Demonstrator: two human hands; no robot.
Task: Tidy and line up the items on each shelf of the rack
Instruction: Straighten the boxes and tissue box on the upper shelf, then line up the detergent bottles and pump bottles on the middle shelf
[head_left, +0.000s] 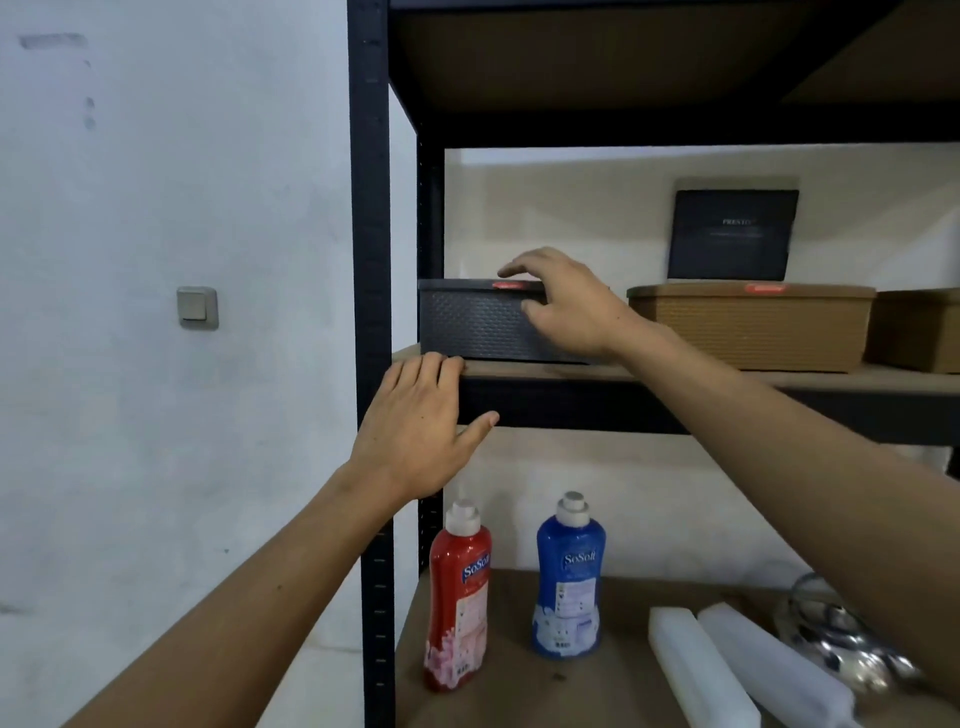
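A dark grey lidded woven-pattern box (470, 325) sits at the left end of the middle shelf (675, 375) of the black rack. My right hand (566, 304) holds the box's right front corner, fingers over the lid and thumb against the front wall. My left hand (421, 421) rests with straight fingers on the shelf's front edge just below the box's left corner. To the right stand a tan lidded box (750, 325) and part of another tan box (917, 330). A black board (732, 234) leans against the wall behind them.
On the lower shelf (571, 691) stand a red bottle (460, 597) and a blue bottle (569, 577), with two white tubes (727, 670) and a shiny metal object (841, 639) lying at the right. The rack's black upright (370, 260) is at the left, a wall switch (197, 306) beyond it.
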